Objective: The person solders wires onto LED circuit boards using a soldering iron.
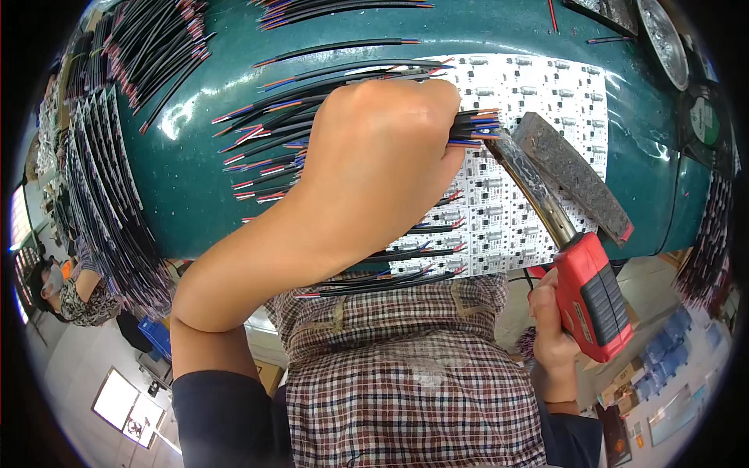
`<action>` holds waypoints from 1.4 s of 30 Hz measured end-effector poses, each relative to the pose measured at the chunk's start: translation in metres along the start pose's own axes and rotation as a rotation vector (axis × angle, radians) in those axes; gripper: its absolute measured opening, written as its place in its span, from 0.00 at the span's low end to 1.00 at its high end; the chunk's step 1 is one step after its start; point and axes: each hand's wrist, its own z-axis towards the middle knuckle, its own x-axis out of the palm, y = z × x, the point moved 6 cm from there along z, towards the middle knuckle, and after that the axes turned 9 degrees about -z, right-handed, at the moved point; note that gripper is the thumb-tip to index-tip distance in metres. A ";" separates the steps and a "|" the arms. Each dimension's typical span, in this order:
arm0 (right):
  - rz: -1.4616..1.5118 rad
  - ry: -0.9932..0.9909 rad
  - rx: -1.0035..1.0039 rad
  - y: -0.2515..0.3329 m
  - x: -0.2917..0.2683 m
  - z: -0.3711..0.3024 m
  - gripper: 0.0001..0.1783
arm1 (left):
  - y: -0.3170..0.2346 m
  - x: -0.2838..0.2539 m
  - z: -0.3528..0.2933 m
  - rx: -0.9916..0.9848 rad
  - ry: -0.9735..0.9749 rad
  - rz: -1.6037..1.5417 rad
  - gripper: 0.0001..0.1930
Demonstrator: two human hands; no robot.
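A bundle of black cables (474,126) in the left hand (382,136), a soldering iron (597,300) in the right.
The bundle sits above a white sheet of circuit boards (538,86), its orange and blue wire ends pointing right; the left hand is clenched around it, while the right hand (552,324) grips the iron's red and black handle, its tip at the wire ends (whether they touch, I cannot tell). A grey block (573,179) lies beside the iron's shaft, partly over the sheet. More loose cables (261,170) lie left of the sheet on the green surface (647,187); beyond are a cable heap (152,58) at upper left and a round metal dish (663,39) at upper right.
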 end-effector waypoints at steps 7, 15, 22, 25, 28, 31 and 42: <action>-0.019 -0.005 -0.040 0.005 0.004 0.005 0.14 | -0.002 0.000 0.000 -0.014 -0.007 0.015 0.07; 0.073 -0.121 -0.156 0.022 0.003 0.007 0.05 | -0.002 0.000 0.000 -0.008 -0.022 0.027 0.08; 0.212 -0.115 -0.073 0.017 0.004 0.006 0.06 | 0.008 -0.001 0.000 -0.081 0.007 -0.086 0.10; 0.253 -0.151 -0.070 0.016 0.004 0.006 0.06 | 0.018 -0.001 -0.005 -0.142 0.028 -0.203 0.10; 0.269 -0.164 -0.074 0.019 0.003 0.005 0.06 | 0.020 -0.001 -0.010 -0.141 0.029 -0.178 0.08; 0.263 -0.154 -0.068 0.017 0.002 0.002 0.05 | 0.008 -0.011 -0.011 -0.024 -0.076 0.006 0.05; 0.253 -0.107 -0.033 0.005 0.006 -0.012 0.04 | -0.002 -0.006 -0.025 -0.170 -0.045 -0.148 0.07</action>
